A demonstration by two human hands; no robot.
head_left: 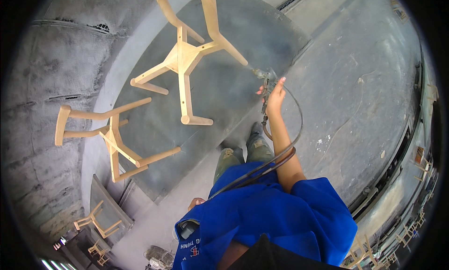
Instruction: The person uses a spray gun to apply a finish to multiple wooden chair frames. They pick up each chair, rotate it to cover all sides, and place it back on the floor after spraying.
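Note:
My right hand [276,98] is closed around a spray gun [265,85], raised ahead of me on the right. Its nozzle points left at the tip of a leg of a bare wooden chair frame [184,59], with a small gap and faint mist between them. From the gun a dark hose [297,129] loops down past my right forearm and crosses my waist. At my left side, my left hand [196,202] shows only in part, its fingers curled where the hose reaches it. A second wooden chair frame [114,134] lies left of the first, touched by neither hand.
Both frames are over a dark grey panel [159,162], bordered by a pale curved edge [105,92]. Smaller wooden chairs [96,219] stand at lower left, and more chairs [362,251] at lower right. A metal machine part [159,257] sits near my left side.

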